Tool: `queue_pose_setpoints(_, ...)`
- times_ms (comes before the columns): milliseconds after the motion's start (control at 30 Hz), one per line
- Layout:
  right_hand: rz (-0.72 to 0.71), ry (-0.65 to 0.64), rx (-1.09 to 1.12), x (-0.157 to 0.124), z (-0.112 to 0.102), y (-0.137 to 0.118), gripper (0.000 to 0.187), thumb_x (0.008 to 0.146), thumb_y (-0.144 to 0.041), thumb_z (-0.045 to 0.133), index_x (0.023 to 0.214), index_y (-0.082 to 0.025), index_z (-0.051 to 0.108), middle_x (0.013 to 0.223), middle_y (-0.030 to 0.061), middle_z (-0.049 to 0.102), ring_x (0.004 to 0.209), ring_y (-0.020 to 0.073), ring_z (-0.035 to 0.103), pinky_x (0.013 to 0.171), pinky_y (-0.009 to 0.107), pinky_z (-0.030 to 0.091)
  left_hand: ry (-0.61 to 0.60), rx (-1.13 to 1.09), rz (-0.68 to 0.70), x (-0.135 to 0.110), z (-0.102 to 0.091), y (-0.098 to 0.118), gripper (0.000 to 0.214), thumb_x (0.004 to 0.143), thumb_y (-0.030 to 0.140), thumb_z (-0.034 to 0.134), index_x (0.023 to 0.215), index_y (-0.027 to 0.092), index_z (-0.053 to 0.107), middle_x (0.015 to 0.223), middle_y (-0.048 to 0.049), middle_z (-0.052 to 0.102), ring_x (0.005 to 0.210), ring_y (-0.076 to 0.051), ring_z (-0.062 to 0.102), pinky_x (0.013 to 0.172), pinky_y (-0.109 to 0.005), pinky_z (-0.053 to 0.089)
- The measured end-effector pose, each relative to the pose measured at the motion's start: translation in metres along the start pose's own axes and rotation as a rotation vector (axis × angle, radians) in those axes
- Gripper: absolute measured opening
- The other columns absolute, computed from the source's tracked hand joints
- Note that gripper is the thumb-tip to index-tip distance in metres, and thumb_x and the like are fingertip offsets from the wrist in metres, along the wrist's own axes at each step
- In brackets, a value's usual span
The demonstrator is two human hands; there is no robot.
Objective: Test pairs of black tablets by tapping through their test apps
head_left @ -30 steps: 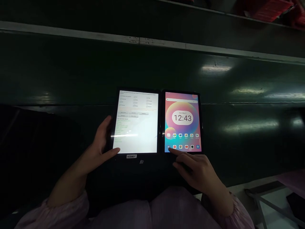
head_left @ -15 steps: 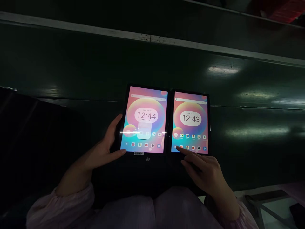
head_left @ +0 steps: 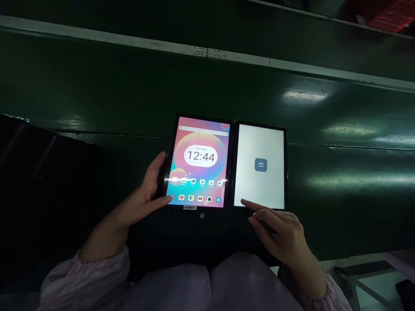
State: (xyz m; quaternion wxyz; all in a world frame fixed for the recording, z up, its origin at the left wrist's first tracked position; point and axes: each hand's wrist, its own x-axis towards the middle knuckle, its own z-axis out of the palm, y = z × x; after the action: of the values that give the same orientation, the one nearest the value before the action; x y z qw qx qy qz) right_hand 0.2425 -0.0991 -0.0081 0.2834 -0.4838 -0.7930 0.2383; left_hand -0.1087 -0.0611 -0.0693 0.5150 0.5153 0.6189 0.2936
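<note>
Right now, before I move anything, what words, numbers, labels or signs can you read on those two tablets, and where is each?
"12:44": clock on the tablet held in the left hand.
"Sun, May 3": small line above that clock, barely legible.
No words, only two white bars: blue-grey icon on the other tablet's white screen.
App labels: too small to read.
Barcode sticker below the first tablet: too blurred to read.

The left hand [head_left: 139, 198] hides the left edge of the left tablet [head_left: 197, 160], and a streak of glare blurs the labels under its app icons, while the barcode sticker [head_left: 189, 207] below it is too small to read. At the top right, a red object [head_left: 394, 15] is cut off by the picture's edge, as is a metal frame [head_left: 363, 287] at the bottom right
</note>
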Motion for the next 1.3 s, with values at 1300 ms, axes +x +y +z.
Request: queue_pose_setpoints(1300, 0.45, 0.287, -0.199, 0.036, -0.017, 0.065, 0.04, 0.105, -0.036, 0.055, 0.079, -0.018, 0.079, 0.076, 0.0072, 0.084, 0.037, 0.0057, 0.044, 0.042, 0.021, 0.034, 0.213, -0.411, -0.165, 0.018, 0.002, 0.008, 0.088, 0.048, 0.028, 0.105, 0.132, 0.042, 0.081, 0.163, -0.0046, 0.065, 0.168, -0.047, 0.03, 0.126, -0.067, 0.046)
